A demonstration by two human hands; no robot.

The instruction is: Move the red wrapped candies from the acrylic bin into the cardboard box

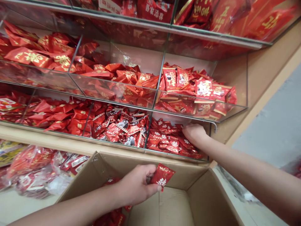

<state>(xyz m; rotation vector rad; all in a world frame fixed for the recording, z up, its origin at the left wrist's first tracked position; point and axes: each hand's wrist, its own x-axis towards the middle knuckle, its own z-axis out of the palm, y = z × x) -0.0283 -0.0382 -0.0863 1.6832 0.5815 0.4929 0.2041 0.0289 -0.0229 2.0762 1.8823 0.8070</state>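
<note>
My left hand (137,185) hangs over an open cardboard box (197,191), pinching a small red "HAPPY" sachet (162,176) between thumb and fingers. My right hand (194,134) reaches over the front lip of a clear acrylic bin (178,117) and rests on a heap of red "LUCK" sachets (169,141). Its fingertips are buried among the packets, so I cannot tell whether they grip any. A few red packets (115,216) lie in the bottom of the box, partly hidden by my left forearm.
Clear acrylic bins in tiers hold red and gold sweet packets (129,81) on a tan shelf unit. Bagged red packets (35,171) sit to the left of the box. A grey floor (275,125) lies to the right.
</note>
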